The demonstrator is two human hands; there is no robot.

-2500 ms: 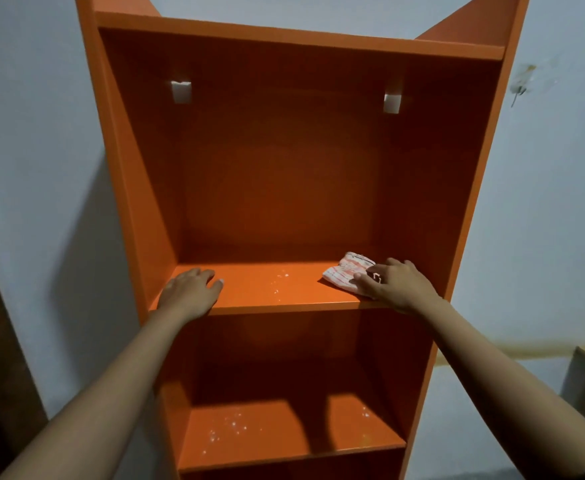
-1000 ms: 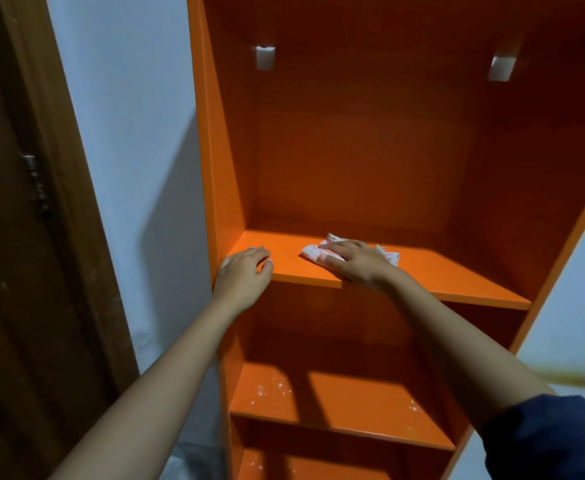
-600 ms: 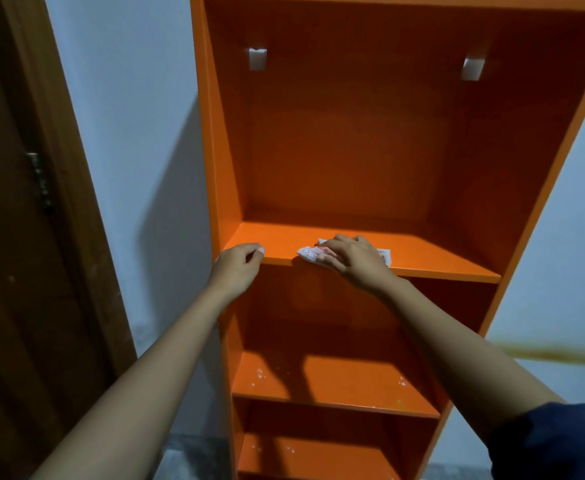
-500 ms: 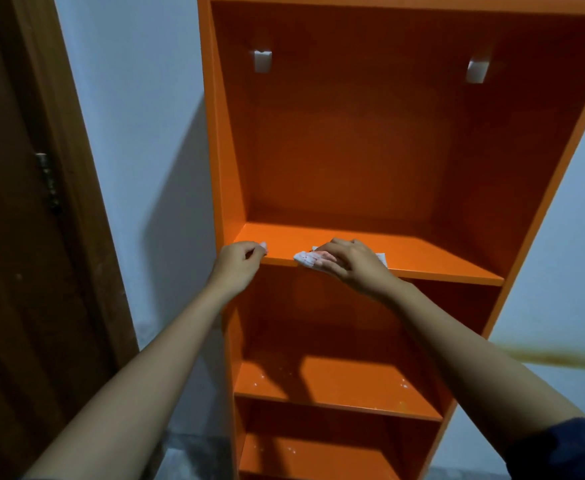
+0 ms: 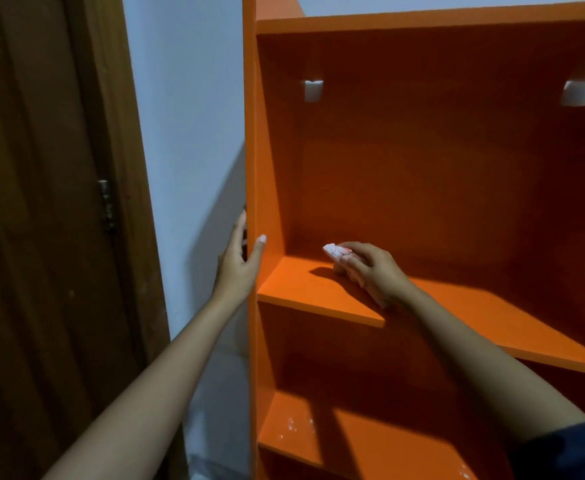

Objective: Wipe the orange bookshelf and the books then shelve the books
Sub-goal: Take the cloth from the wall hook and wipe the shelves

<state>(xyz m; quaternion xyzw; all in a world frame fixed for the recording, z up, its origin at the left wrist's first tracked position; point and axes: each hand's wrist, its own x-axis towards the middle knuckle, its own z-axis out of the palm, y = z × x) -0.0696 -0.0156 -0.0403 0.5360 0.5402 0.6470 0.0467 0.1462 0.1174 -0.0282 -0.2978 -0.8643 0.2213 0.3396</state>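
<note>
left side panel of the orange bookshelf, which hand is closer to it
Left. The left hand holds the side panel by its front edge, thumb inside; the right hand is further in, holding the cloth on the shelf board.

I find no readable text, label, brand, number or sign anywhere in view. Cloth [image 5: 333, 251], bunched under right hand [image 5: 370, 271], carries reddish marks, too blurred for me to tell print from pattern. Two white tabs [image 5: 313, 90] on back panel of orange bookshelf [image 5: 422, 168] look plain white. Small metal fitting [image 5: 105, 204] on brown door [image 5: 34, 237] too small for me to read.
</note>
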